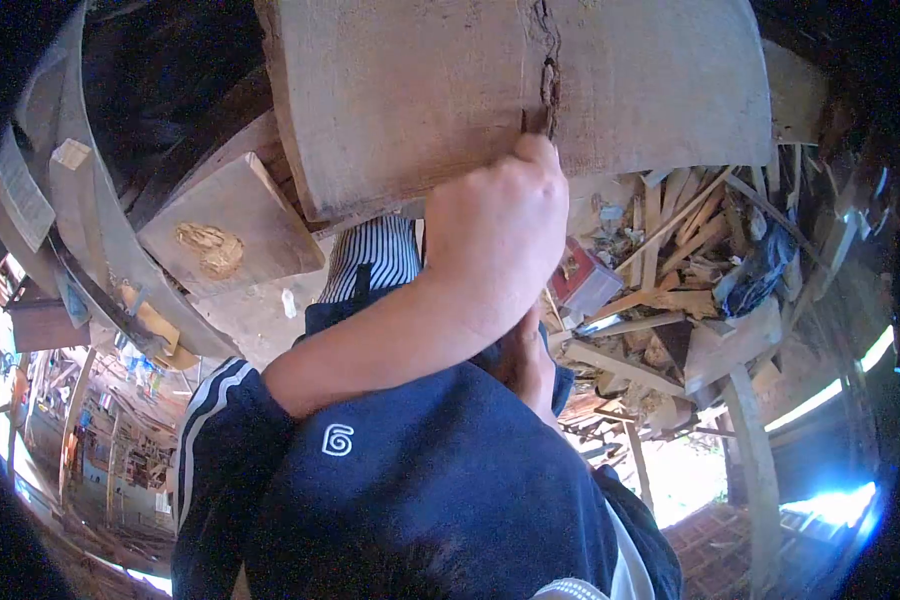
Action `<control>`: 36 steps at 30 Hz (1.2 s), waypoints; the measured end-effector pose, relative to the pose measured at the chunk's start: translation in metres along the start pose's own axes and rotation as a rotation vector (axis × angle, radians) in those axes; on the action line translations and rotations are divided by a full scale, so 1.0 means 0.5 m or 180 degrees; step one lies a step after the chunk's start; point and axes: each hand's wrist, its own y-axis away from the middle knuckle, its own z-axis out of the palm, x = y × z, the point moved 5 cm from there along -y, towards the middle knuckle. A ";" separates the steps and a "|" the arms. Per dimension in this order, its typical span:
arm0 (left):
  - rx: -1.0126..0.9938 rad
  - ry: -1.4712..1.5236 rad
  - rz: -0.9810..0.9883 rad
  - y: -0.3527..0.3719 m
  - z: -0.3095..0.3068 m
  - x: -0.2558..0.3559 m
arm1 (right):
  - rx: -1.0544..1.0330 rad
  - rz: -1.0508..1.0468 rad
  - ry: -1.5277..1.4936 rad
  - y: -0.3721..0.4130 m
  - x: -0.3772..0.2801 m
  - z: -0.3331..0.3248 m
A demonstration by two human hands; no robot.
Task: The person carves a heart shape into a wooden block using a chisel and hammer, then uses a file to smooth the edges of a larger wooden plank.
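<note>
My left hand [500, 225] reaches forward across my body, its fingers closed in a fist. Just past the knuckles a short, dark, flat piece [535, 121] sticks out of the fingers; its kind cannot be made out. Its tip meets the dark crack [547, 75] running through a broad, pale wooden slab [410, 90]. My right hand [530, 362] is low, close to my body, partly hidden behind my left forearm. What its fingers do is hidden.
Left of the slab lies a wooden board [270, 225] with a rough yellowish patch [208, 250]. Offcuts and splinters [700, 235] pile up at the right, beside a red box [583, 277] and a dark plastic bag [760, 270]. Curved planks [95, 195] stand at far left.
</note>
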 end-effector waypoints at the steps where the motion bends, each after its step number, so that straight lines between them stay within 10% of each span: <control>1: 0.0024 0.0132 -0.0058 -0.016 -0.006 -0.005 | -0.0051 0.0133 -0.0186 -0.022 -0.019 -0.003; 4: 0.0109 0.0271 -0.0084 -0.046 -0.009 -0.011 | 0.0518 -0.0556 0.0699 -0.044 -0.095 -0.044; 10: -0.0158 -0.0225 -0.0170 -0.012 -0.009 0.006 | 0.0066 0.0387 0.0156 -0.009 -0.079 -0.029; 13: 0.0132 -0.0129 -0.0059 -0.037 -0.015 0.003 | 0.0810 -0.0756 0.0703 -0.031 -0.086 -0.025; 16: 0.0098 -0.0023 -0.0015 -0.026 -0.010 0.001 | 0.0265 0.0284 0.0620 -0.021 -0.003 0.005; 23: -0.0073 -0.0214 0.0020 -0.038 -0.009 0.003 | 0.0432 -0.0260 0.0025 -0.014 -0.082 -0.013; 26: -0.0035 -0.0123 0.0062 -0.038 -0.004 0.000 | 0.0440 0.0877 -0.2601 -0.025 -0.019 0.009; 29: -0.0065 -0.0198 -0.0019 -0.007 0.001 0.006 | 0.0845 0.1273 -0.2578 -0.008 -0.008 0.008; 31: -0.0099 -0.0268 -0.0083 0.001 0.002 0.005 | 0.0327 0.0241 0.0153 0.014 -0.057 -0.010; 36: 0.0139 -0.0150 0.0009 -0.034 -0.003 0.005 | 0.0811 -0.0306 0.0144 -0.026 -0.082 -0.019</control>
